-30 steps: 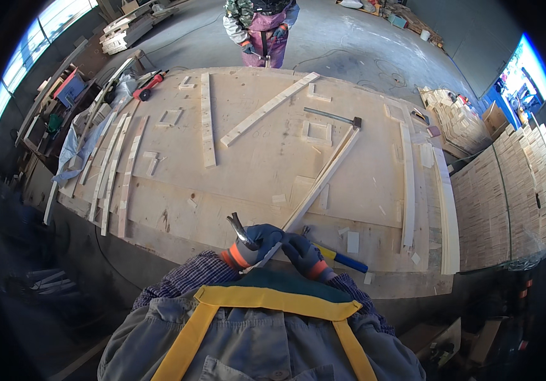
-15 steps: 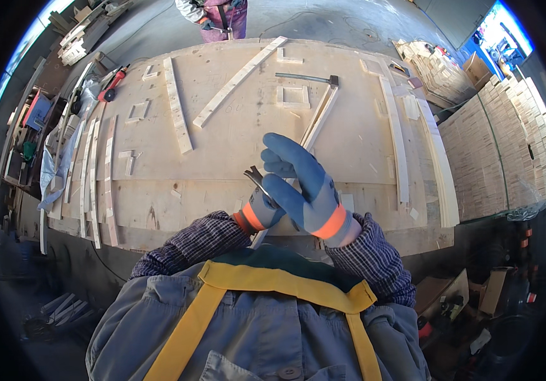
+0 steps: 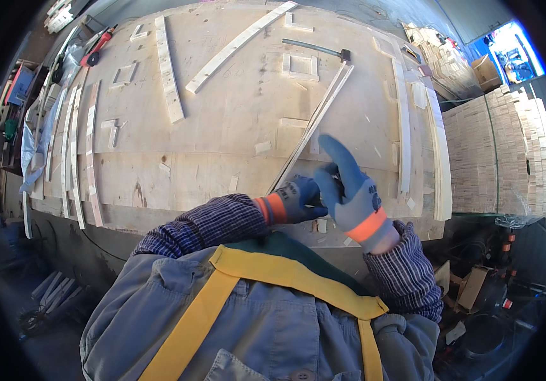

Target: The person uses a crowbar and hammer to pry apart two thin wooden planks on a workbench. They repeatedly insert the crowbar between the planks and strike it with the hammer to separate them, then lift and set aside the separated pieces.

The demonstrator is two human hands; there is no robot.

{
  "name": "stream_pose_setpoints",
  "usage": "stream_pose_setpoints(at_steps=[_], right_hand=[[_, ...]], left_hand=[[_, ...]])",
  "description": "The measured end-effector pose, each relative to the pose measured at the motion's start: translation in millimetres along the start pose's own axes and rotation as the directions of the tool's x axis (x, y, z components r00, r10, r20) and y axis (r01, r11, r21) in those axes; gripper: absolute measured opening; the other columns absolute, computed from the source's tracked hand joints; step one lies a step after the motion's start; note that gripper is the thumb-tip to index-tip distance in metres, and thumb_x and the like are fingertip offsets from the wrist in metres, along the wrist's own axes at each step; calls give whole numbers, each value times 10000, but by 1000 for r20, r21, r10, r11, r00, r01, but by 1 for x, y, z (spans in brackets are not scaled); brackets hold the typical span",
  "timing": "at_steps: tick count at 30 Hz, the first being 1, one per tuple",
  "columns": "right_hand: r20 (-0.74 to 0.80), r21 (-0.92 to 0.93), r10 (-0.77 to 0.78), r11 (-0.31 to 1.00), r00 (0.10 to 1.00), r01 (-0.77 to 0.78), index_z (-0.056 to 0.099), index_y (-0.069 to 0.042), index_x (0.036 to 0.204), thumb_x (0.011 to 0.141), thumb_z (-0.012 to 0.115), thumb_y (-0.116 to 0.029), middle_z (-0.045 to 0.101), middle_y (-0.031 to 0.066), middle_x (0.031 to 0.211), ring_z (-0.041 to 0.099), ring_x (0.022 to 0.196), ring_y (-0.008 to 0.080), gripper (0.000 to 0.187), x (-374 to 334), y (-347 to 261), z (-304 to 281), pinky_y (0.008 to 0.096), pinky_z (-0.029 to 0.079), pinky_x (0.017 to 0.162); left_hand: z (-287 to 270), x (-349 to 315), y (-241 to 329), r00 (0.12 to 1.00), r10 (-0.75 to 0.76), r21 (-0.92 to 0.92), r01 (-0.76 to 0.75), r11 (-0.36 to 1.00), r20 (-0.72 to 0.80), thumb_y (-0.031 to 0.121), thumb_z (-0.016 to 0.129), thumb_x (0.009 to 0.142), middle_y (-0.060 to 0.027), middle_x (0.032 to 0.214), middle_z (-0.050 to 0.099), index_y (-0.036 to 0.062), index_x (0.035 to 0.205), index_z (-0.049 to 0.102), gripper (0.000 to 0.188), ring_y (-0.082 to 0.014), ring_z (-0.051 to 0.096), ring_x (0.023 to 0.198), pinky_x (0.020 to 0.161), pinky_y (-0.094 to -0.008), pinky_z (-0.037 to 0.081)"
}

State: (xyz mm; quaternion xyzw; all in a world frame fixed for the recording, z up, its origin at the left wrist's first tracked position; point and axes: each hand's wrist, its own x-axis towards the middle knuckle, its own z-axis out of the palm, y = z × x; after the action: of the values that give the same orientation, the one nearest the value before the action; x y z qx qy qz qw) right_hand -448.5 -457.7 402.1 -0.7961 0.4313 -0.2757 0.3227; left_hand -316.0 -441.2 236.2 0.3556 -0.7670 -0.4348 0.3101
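Both my hands wear blue-grey gloves with orange cuffs, close together over the table's near edge. My left hand (image 3: 297,199) is closed, its fingers curled toward the right; what they hold, if anything, is hidden. Beside it my right hand (image 3: 354,202) is raised with one finger stretched out and the others bent and apart; nothing shows in it. A pair of long, narrow wooden strips (image 3: 319,117) runs from the left hand up to a hammer (image 3: 345,56) lying on the wooden table (image 3: 222,136). A small square wooden frame (image 3: 300,66) lies left of the hammer.
More wooden strips lie on the table, including a slanted one (image 3: 241,47) and a left one (image 3: 168,70). Several strips line the left side, near a red power tool (image 3: 98,47). A tall stack of timber (image 3: 501,149) stands beyond the right edge.
Both hands have shifted right, and the right hand's other fingers have bent. The forked metal tool at my left hand no longer shows. The view has tilted, and the person across the table is out of view.
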Motion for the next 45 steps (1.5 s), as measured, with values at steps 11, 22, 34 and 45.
stream_pose_setpoints(at_steps=[11, 22, 34, 45], right_hand=[[162, 276, 370, 873, 915, -402, 496, 0, 1241, 948, 430, -62, 503, 2, 629, 454, 529, 49, 306, -37, 10, -23, 197, 393, 505], [237, 443, 408, 762, 882, -472, 531, 55, 1011, 936, 375, -29, 614, 104, 811, 442, 451, 52, 192, -42, 21, -33, 193, 372, 419], [525, 301, 170, 879, 834, -369, 565, 71, 987, 885, 523, -133, 607, 112, 696, 527, 533, 170, 231, -100, 42, -55, 307, 425, 487], [273, 310, 267, 885, 924, -348, 607, 73, 910, 888, 604, -267, 616, 143, 701, 564, 551, 230, 341, -85, 25, -37, 345, 437, 526]], left_hand=[[57, -174, -109, 693, -691, 50, 713, 699, -205, 409, 619, 841, -190, 1125, 592, 43, 1257, 492, 568, -333, 568, 1021, 884, -430, 448], [106, -137, -122, 375, -806, -180, 849, 497, -457, 415, 605, 822, -163, 1006, 616, 84, 1094, 625, 429, -329, 573, 949, 854, -417, 454], [108, -131, -109, 327, -843, -126, 902, 414, -428, 449, 587, 824, -157, 1090, 576, 101, 1148, 592, 475, -331, 538, 1017, 900, -417, 432], [118, -138, -120, 396, -752, -86, 855, 511, -527, 398, 610, 800, -158, 1043, 586, 92, 1142, 574, 460, -342, 546, 973, 863, -444, 438]])
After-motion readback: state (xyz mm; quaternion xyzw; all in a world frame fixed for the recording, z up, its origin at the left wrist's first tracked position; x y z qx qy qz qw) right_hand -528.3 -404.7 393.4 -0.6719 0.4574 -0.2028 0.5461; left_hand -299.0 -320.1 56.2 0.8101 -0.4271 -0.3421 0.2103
